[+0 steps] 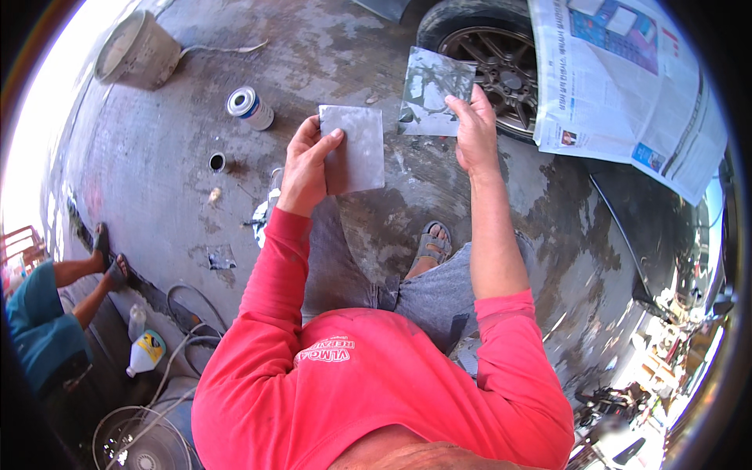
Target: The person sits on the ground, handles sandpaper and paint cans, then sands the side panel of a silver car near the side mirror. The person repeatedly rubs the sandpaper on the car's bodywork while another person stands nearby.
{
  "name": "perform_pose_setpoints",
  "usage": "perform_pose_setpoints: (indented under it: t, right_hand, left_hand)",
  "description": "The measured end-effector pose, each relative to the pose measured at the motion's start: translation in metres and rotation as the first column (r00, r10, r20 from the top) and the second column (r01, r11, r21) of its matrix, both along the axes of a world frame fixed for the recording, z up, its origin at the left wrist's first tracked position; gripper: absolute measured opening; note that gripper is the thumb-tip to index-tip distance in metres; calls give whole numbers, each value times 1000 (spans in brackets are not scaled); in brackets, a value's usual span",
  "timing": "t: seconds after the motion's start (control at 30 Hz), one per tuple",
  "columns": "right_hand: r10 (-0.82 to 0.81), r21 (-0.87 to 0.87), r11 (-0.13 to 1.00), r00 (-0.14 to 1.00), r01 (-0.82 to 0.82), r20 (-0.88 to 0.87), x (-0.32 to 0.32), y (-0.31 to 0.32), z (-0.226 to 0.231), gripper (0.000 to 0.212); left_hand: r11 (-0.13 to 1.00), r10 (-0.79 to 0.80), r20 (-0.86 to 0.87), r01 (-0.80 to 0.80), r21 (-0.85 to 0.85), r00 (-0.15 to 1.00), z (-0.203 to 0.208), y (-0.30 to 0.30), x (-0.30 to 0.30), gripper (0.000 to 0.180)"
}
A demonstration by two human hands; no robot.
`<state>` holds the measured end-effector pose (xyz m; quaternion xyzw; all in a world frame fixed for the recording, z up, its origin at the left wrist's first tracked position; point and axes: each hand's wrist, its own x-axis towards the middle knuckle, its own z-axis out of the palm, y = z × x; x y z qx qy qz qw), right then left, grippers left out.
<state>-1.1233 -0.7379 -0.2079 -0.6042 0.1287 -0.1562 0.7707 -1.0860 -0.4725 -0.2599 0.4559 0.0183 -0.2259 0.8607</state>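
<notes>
My left hand (308, 163) grips a flat grey rectangular sheet (356, 149) by its left edge, thumb lying on its face; the surface looks dusty and smudged. In my right hand (475, 129) is a second thin square sheet (429, 90), pinched at its right side between thumb and fingers. Dark and pale patches mottle that one, and I cannot tell whether they are stains or reflections. Both sheets are held up apart from each other, over the concrete floor. What they are made of does not show clearly.
A wheel (501, 74) stands beyond my right hand, newspaper (627, 102) hanging beside it. A can (251, 108), a small open tin (218, 162) and a bucket (137, 51) stand on the left. Another person's legs (74, 290), a white jug (146, 352) and a fan (145, 442) are lower left.
</notes>
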Motion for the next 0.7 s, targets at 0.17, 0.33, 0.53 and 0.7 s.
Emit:
perform_pose_setpoints:
  t: [0.17,0.33,0.53,0.7]
  right_hand:
    - [41,5,999,999,-41,-29,7,7,2,22]
    - [86,36,996,991,-83,-101,8,6,-6,23]
    - [85,145,987,987,-65,-137,9,10,-7,22]
    - [73,-26,997,993,-75,-90,7,21,9,24]
  left_hand:
    - [989,121,-241,-138,-55,963,-34,16,15,41]
    - [940,-97,-259,3,-341,961,-38,34,13,96]
    - [978,-144,-102,126,-165,984,17,51,21,58]
    - [994,-47,-39,51,96,998,45,33,5,23]
